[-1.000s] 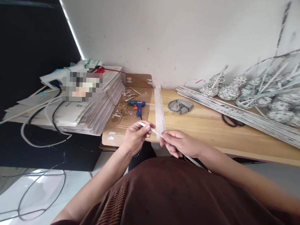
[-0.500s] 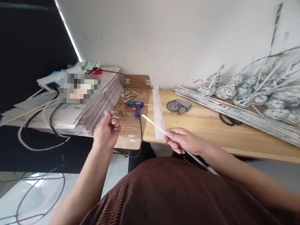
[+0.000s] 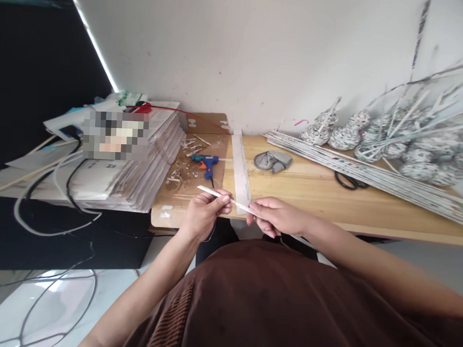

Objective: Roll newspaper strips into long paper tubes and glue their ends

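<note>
Between my hands runs a thin white rolled paper stick (image 3: pixel 239 205), held over the table's front edge. My left hand (image 3: pixel 208 213) pinches it near its left end, whose tip pokes out past the thumb. Farther along, my right hand (image 3: pixel 272 215) is closed round the same stick, and the rest of it trails down under my right forearm. Just beyond my left hand, a blue glue gun (image 3: pixel 209 165) with an orange trigger lies on a cardboard sheet (image 3: pixel 176 204). Behind the stick a white paper strip (image 3: pixel 239 166) lies flat on the wooden table.
Left stands a tall paper stack (image 3: pixel 135 174) with cables over it. A grey cloth (image 3: pixel 273 161) lies mid-table. A bundle of long paper sticks (image 3: pixel 362 171) crosses the right side, over black-handled scissors (image 3: pixel 346 180). Behind are several woven paper gourd shapes (image 3: pixel 344 136) with sticks jutting out.
My left hand has moved right, from above the cardboard to the paper stick, and now pinches it near its left end. My right hand keeps its hold. The view has shifted slightly.
</note>
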`<state>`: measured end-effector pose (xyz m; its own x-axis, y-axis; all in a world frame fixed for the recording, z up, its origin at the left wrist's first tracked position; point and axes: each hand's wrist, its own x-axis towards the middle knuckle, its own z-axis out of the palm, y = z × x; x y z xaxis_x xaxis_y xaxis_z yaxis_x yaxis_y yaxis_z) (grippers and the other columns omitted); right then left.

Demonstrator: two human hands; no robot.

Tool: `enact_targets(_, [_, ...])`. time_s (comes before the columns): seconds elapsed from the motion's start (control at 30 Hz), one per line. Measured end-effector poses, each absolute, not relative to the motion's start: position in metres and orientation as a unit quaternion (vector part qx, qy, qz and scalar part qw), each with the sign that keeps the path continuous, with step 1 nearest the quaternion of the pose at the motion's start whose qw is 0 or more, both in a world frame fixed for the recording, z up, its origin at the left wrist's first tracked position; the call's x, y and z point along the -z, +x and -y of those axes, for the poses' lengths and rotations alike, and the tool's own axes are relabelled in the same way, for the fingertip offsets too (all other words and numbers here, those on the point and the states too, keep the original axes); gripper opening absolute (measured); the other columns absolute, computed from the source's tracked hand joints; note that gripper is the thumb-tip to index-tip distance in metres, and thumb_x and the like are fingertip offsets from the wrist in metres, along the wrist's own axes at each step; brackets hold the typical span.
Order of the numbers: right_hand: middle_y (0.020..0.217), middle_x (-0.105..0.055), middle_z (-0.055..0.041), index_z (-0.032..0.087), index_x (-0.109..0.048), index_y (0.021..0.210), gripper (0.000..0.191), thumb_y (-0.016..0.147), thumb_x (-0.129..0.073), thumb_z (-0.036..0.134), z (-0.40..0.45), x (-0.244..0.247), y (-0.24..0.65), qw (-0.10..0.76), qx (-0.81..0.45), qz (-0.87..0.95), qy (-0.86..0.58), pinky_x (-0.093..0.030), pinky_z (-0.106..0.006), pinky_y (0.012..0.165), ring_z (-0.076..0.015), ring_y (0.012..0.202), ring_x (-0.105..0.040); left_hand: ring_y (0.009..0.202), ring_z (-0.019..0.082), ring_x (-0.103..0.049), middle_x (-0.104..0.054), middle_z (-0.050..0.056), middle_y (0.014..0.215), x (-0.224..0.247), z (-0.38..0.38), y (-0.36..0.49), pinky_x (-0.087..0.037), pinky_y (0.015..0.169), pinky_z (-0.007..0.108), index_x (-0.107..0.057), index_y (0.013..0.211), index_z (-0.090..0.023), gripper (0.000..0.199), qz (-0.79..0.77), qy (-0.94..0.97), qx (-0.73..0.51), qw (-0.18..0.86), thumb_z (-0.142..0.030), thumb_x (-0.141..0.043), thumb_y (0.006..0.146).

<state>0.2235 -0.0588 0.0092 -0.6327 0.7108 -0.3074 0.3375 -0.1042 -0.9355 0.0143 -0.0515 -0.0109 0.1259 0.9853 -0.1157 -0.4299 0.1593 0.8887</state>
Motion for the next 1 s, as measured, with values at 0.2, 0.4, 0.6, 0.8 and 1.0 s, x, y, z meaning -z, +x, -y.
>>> enact_targets(0.2, [0.060, -0.048, 0.0033, 0.017, -0.062, 0.085, 0.037, 0.096, -0.039, 0.044, 0.065, -0.016, 0.233, 0.163, -0.484, 0.725, -0.462, -0.037, -0.021, 0.052, -0.0076, 0.048, -0.046, 0.063, 0.008, -0.065, -0.068, 0.002, 0.073, 0.010, 0.051, 0.005, -0.054, 0.060, 0.015, -0.069, 0.083, -0.011, 0.026, -0.405, 0.342, -0.546, 0.648, -0.019, -0.083, 0.062])
enact_targets(0.4, [0.066, -0.057, 0.0013, 0.019, -0.063, 0.084, 0.030, 0.096, -0.042, 0.036, 0.067, -0.015, 0.246, 0.161, -0.364, 0.790, -0.467, -0.033, -0.022, 0.056, -0.0098, 0.056, -0.048, 0.063, 0.009, -0.065, -0.069, 0.003, 0.076, 0.014, 0.047, -0.003, -0.054, 0.060, 0.017, -0.066, 0.089, -0.014, 0.031, -0.415, 0.317, -0.577, 0.628, -0.016, -0.082, 0.063])
enact_targets(0.6, [0.076, -0.061, -0.0040, 0.018, -0.061, 0.087, 0.023, 0.096, -0.043, 0.029, 0.071, -0.008, 0.240, 0.185, -0.164, 0.855, -0.456, -0.032, -0.026, 0.063, -0.0148, 0.068, -0.052, 0.064, 0.007, -0.062, -0.067, 0.004, 0.086, 0.017, 0.051, 0.017, -0.049, 0.052, 0.013, -0.067, 0.091, -0.014, 0.026, -0.368, 0.294, -0.535, 0.702, -0.023, -0.079, 0.069])
enact_targets(0.8, [0.054, -0.046, 0.0024, 0.016, -0.060, 0.087, 0.046, 0.099, -0.027, 0.045, 0.067, -0.009, 0.245, 0.160, -0.467, 0.745, -0.449, -0.034, -0.024, 0.053, -0.0115, 0.048, -0.044, 0.063, 0.007, -0.061, -0.069, 0.006, 0.083, 0.016, 0.053, 0.023, -0.051, 0.055, 0.014, -0.068, 0.079, -0.011, 0.017, -0.337, 0.321, -0.521, 0.716, -0.021, -0.078, 0.070])
enact_targets(1.0, [0.070, -0.055, -0.0011, 0.019, -0.061, 0.087, 0.031, 0.092, -0.047, 0.046, 0.073, -0.012, 0.253, 0.219, -0.376, 0.766, -0.473, -0.035, -0.024, 0.058, -0.0126, 0.061, -0.049, 0.066, 0.006, -0.061, -0.068, 0.006, 0.088, 0.016, 0.052, 0.016, -0.054, 0.060, 0.014, -0.068, 0.084, -0.012, 0.020, -0.346, 0.310, -0.537, 0.705, -0.027, -0.076, 0.073])
